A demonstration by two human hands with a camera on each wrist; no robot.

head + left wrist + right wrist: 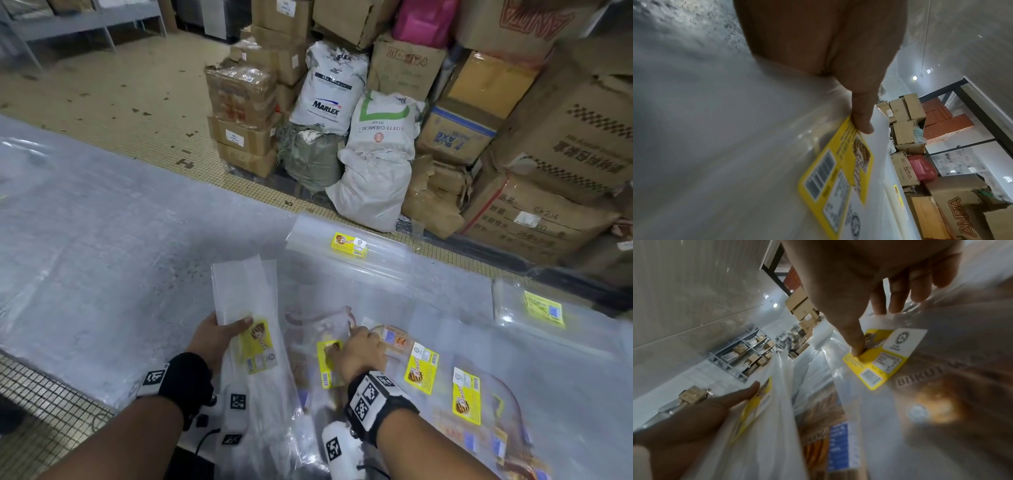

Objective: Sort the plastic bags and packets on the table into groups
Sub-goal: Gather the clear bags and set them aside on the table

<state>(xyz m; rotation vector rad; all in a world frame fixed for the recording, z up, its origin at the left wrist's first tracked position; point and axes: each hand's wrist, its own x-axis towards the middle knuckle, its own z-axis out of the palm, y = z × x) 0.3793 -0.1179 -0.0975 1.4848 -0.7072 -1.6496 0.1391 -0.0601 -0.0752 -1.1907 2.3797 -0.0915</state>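
— What's the setting?
— A storeroom: cardboard boxes (486, 113) and white sacks (373, 164) stacked beyond a tabletop (102, 240) covered in clear plastic.
— The left hand (214, 337)?
— Its thumb (862, 120) lies on top of a stack of clear bags (253, 342), at the yellow label; the fingers underneath pinch it.
— The right hand (359, 349)?
— Fingers curled, thumb (856, 344) pressing a yellow-labelled packet (877, 360) among the loose ones.
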